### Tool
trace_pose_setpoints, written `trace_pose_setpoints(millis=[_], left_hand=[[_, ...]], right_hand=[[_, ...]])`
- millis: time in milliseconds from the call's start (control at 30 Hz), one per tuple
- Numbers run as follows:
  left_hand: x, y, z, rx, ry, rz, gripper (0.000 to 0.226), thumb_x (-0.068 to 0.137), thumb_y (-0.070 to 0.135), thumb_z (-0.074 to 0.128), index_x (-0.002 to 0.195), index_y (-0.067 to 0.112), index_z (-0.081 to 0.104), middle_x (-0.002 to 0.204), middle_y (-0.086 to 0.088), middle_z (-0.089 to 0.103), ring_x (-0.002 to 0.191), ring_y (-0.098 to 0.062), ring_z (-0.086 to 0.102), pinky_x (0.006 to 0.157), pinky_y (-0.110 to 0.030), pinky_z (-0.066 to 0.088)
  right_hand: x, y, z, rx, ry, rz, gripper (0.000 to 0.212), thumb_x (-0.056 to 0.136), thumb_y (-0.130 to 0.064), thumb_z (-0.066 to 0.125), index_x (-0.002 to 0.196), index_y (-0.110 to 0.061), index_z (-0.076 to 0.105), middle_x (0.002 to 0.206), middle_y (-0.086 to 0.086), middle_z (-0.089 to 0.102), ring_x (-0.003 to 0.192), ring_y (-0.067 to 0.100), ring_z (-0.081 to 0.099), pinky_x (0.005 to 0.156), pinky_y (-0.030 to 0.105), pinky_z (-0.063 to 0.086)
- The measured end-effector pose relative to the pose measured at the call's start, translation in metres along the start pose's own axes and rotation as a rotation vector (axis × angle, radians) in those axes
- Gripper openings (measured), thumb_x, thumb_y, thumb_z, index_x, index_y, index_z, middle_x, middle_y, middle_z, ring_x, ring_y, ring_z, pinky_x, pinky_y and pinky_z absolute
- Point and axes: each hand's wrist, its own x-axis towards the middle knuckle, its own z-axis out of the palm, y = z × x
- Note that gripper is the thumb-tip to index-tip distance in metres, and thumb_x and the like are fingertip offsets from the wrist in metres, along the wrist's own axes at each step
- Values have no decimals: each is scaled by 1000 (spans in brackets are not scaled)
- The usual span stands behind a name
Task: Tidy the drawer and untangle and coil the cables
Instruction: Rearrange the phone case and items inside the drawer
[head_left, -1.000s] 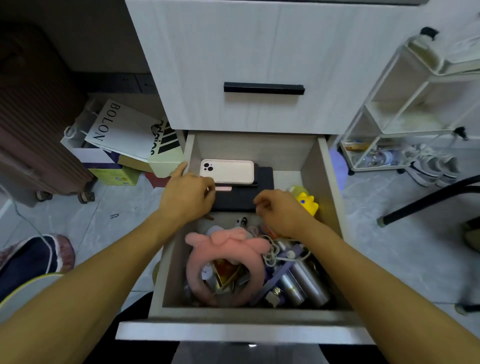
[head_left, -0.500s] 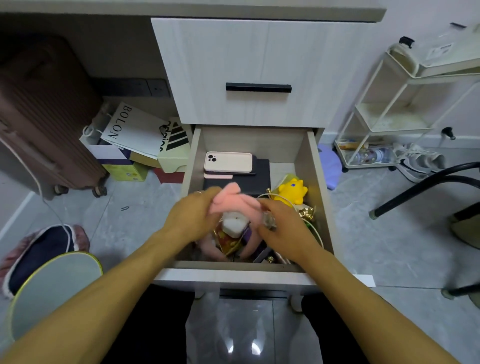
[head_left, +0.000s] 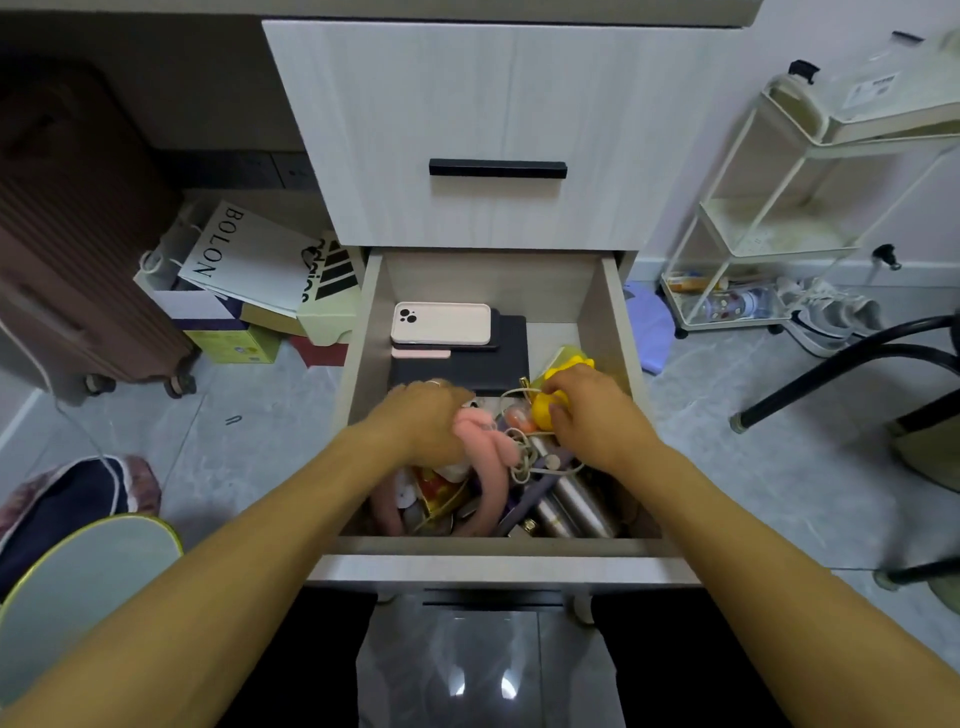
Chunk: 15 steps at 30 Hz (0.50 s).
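Two hands are sorting the clutter inside the open pale wooden drawer (head_left: 358, 332).

The left hand (head_left: 421, 421) is gripping the soft pink plush headband (head_left: 491, 467), with the fingers curled around its upper part, and the right hand (head_left: 592, 410) is closing its fingers on the small yellow rubber toy (head_left: 545, 402) near the right wall of the drawer. The thin whitish cable (head_left: 524, 452) is lying in a tangle between the two hands, touching the headband and resting over the silver metal cylinders (head_left: 576, 504). A white phone (head_left: 440, 323) is lying on a flat dark case (head_left: 511, 353) at the back. I think the risk is this: the cable seems looped around the headband, so lifting the headband may be pulling the knot tighter or dragging small things out with it.
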Motion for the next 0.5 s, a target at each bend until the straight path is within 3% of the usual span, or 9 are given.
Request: trace_pose_setpoints(millis=[67, 100, 133, 200, 233, 333, 400, 500], left_hand=[[12, 10, 1, -69, -26, 92, 59, 84, 31, 58, 142, 31, 46, 147, 0, 44, 137, -26, 38, 115, -55, 24], [15, 14, 3, -133, -39, 113, 43, 88, 34, 55, 130, 33, 58, 138, 2, 53, 131, -24, 45, 111, -51, 31], [21, 15, 8, -197, -50, 103, 24, 92, 40, 52, 107, 35, 70, 116, 4, 64, 114, -21, 57, 99, -43, 42], [31, 16, 13, -254, -40, 33, 39, 95, 49, 49, 67, 28, 66, 73, 4, 62, 75, -16, 60, 70, -34, 47], [37, 15, 13, -257, -31, -3, 41, 94, 48, 52, 65, 23, 66, 69, 2, 62, 70, -17, 60, 67, -35, 49], [56, 13, 8, -295, 33, -28, 20, 92, 34, 60, 90, 21, 75, 92, 1, 70, 85, -17, 64, 81, -39, 55], [70, 16, 1, -316, 96, -23, 16, 92, 27, 61, 101, 21, 73, 103, 1, 71, 93, -17, 64, 88, -38, 53], [101, 34, -8, -368, 151, 14, 18, 92, 21, 61, 105, 18, 73, 108, -1, 69, 96, -17, 61, 86, -31, 50]], right_hand=[[9, 10, -1, -143, -110, 10, 32, 85, -12, 55, 117, -11, 59, 121, 13, 54, 107, 35, 54, 84, 38, 49], [13, 14, -1, -212, -171, 9, 37, 83, -12, 58, 120, -11, 56, 123, 13, 52, 110, 36, 53, 85, 39, 49], [15, 17, 0, -278, -224, 2, 44, 82, -14, 61, 125, -13, 52, 127, 12, 50, 112, 35, 53, 87, 40, 49], [19, 22, 2, -410, -282, -39, 60, 82, -20, 66, 136, -18, 43, 136, 10, 45, 120, 33, 48, 94, 41, 46], [22, 24, 2, -467, -303, -66, 66, 83, -24, 67, 141, -20, 37, 142, 9, 40, 127, 32, 43, 99, 42, 42], [35, 28, 2, -648, -379, -156, 77, 84, -38, 63, 149, -28, 24, 154, 7, 27, 140, 30, 26, 110, 47, 28], [45, 28, -4, -722, -407, -219, 75, 83, -47, 60, 148, -32, 26, 150, 6, 34, 138, 30, 30, 111, 51, 26], [54, 31, -17, -733, -463, -281, 63, 86, -49, 52, 144, -31, 34, 141, 5, 46, 128, 28, 44, 106, 49, 29]])
